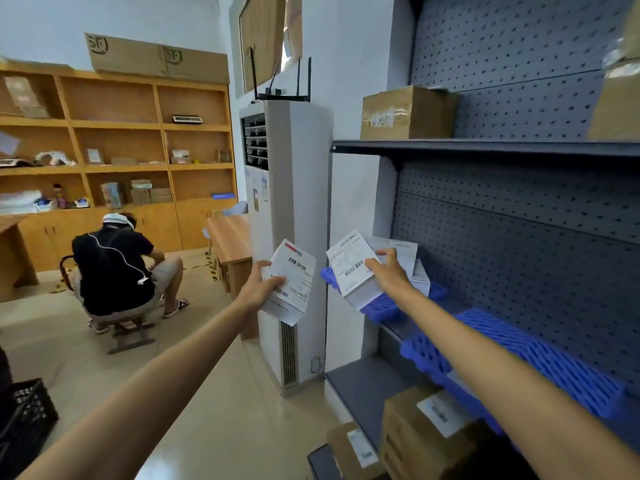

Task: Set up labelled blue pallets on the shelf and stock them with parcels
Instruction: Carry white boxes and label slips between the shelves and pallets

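2 blue pallets lie on the middle level of the grey pegboard shelf [519, 216]: far pallet [384, 306] at the left end, near pallet [540, 362] beside it, bare on top. 1 white parcel [353, 271], barcode label up, rests tilted on the far pallet, right hand [388, 268] clasped over its right edge; more white parcels [412, 268] sit just behind. Left hand [261, 284] grips a 2nd white labelled parcel [292, 282] in mid-air, left of the shelf, before a white floor air conditioner [287, 209]. 1 cardboard box [405, 112] occupies the upper level.
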A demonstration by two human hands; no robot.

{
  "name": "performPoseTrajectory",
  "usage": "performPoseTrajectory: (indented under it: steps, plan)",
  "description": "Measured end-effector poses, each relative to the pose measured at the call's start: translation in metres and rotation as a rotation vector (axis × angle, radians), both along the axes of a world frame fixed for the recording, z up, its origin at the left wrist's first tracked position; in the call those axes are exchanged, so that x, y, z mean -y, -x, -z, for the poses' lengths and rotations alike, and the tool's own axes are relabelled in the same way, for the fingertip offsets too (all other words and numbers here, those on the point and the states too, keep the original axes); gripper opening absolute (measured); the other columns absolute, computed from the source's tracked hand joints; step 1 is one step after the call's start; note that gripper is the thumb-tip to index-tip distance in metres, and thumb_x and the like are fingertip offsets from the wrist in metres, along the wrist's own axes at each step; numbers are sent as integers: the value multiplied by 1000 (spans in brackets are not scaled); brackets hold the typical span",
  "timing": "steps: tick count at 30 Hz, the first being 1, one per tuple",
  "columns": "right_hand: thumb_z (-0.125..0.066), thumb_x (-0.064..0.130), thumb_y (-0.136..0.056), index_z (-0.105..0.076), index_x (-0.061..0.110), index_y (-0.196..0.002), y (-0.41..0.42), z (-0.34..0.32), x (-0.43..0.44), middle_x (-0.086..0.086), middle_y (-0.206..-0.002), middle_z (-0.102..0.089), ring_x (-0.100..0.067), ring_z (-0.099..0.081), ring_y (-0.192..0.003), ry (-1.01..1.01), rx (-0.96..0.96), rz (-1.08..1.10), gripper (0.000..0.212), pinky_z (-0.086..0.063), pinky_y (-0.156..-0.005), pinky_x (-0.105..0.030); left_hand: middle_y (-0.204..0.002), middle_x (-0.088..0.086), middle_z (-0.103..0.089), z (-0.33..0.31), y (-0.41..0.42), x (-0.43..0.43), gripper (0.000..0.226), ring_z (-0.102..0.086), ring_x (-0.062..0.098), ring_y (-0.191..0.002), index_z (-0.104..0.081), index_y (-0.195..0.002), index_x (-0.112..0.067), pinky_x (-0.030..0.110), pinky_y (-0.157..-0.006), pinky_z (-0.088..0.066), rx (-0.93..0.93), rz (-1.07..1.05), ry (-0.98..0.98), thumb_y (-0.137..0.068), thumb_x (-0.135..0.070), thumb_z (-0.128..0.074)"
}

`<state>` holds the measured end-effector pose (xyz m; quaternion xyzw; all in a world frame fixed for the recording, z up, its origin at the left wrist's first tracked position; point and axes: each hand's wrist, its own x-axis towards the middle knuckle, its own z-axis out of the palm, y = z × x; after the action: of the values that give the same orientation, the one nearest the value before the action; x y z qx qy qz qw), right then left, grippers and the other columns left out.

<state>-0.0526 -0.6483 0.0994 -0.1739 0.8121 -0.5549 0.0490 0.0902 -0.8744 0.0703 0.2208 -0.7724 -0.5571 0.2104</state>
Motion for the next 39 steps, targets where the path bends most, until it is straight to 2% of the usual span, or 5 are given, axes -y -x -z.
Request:
performPoseTrajectory:
  steps: [6,10,25,32,39]
  plan:
    - [-49,30,-95,-37,17,-126,99,-11,33,-5,-105,-54,-23,-53,-89,19,4,123,36,-43,-75,-34,-96,6,-63,-18,121,28,36,-62,18,-78,-40,-124,-18,30,-63,-50,-39,102,-105,-95,-19,-59]
    - [-49,30,-96,-35,16,-128,150,-8,44,-4,-106,-52,-22,-55,-92,35,-1,235,38,-49,-85,-40,-104,10,-66,-21,199,46,40,-63,20,-81,-41,-129,-19,31,-66,-50,-69,200,-153,-94,-22,-59]
    - [-47,27,-98,-36,10,-126,250,36,90,0,-96,-52,-13,-49,-75,267,55,825,35,-43,-70,-33,-88,4,-64,-7,438,91,26,-58,15,-72,-45,-119,-21,29,-63,-46,55,682,-211,-96,-27,-56]
    - [-47,41,-98,-33,13,-136,267,50,105,-11,-132,-48,-25,-50,-108,261,116,963,50,-40,-84,-36,-107,8,-67,14,491,86,38,-60,17,-80,-51,-124,-16,29,-65,-44,68,813,-152,-93,-36,-59]
    - [-43,47,-98,-35,12,-139,272,54,108,-13,-140,-43,-31,-40,-128,88,104,1040,55,-39,-100,-42,-121,8,-57,14,512,81,40,-55,25,-104,-51,-129,-16,34,-82,-42,14,835,172,-96,-38,-54]
